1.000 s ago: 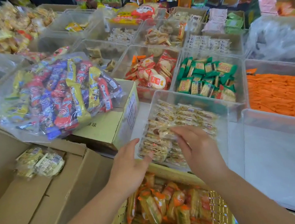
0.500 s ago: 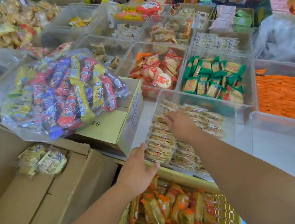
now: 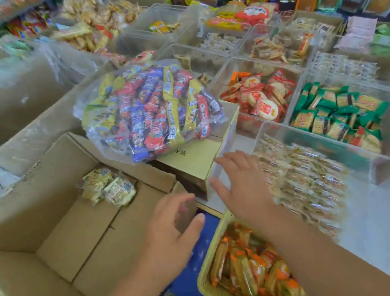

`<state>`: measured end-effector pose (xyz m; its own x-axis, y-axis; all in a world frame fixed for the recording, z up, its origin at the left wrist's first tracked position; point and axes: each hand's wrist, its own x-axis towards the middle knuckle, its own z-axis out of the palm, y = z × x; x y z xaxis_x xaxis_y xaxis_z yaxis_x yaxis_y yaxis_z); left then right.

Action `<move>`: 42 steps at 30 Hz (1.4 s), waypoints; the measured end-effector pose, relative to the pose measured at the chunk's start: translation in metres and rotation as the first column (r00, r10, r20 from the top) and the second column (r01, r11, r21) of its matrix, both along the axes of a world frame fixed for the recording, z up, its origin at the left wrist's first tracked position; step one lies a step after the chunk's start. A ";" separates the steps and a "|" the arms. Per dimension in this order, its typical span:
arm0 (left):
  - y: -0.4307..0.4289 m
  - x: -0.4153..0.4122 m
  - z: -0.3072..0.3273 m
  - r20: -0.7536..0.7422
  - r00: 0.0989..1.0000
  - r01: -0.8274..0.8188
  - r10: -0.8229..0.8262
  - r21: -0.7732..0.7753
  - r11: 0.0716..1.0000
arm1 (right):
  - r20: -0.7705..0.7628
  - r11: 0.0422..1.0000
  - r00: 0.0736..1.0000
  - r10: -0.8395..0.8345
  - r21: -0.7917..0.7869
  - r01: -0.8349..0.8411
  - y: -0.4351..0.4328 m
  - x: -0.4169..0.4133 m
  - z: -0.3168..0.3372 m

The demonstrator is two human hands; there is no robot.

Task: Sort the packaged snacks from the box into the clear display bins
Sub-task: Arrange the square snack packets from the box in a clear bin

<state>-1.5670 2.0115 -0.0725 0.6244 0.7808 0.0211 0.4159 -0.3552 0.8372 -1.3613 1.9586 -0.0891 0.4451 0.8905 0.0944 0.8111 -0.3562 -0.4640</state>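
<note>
Both hands are empty: the left hand (image 3: 169, 236) hangs loosely curled over the cardboard box (image 3: 52, 243) rim, and the right hand (image 3: 242, 186) is spread beside the clear bin (image 3: 269, 130). A few snack packets (image 3: 108, 187) lie in the box's far corner. Reaching there could nudge the overhanging bag of candy bars (image 3: 151, 109) off its small carton (image 3: 197, 157). Crowded shop bins surround them, with hanging packs behind.
</note>
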 end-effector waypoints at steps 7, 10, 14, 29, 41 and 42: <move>0.107 -0.101 -0.034 -0.202 0.886 -0.447 0.417 -0.134 0.884 | -0.050 0.905 0.929 0.367 -0.212 -0.369 0.048 -0.133 -0.012; 0.162 -0.132 -0.057 -0.402 0.830 -0.486 0.385 -0.186 0.854 | 0.012 0.871 0.931 0.365 -0.356 -0.337 0.059 -0.144 -0.022; 0.232 -0.143 -0.083 -0.461 0.800 -0.520 0.385 -0.210 0.828 | -0.033 0.868 0.940 0.341 -0.373 -0.328 0.062 -0.145 -0.028; 0.322 -0.102 -0.140 -0.748 0.650 -0.326 0.135 -0.113 0.939 | -0.126 0.869 0.967 0.224 -0.423 -0.256 0.076 -0.154 -0.021; 0.318 -0.093 -0.137 -0.582 0.811 -0.394 0.058 -0.470 0.790 | -0.140 0.857 0.968 0.210 -0.451 -0.251 0.078 -0.154 -0.018; 0.315 -0.094 -0.138 -0.538 0.841 -0.398 0.065 -0.531 0.748 | -0.139 0.856 0.968 0.208 -0.453 -0.249 0.079 -0.154 -0.019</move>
<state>-1.6607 2.3261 -0.2103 0.2221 0.6386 -0.7368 0.7986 0.3144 0.5132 -1.5156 2.0371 -0.1077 0.2110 0.8994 -0.3828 0.8625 -0.3556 -0.3600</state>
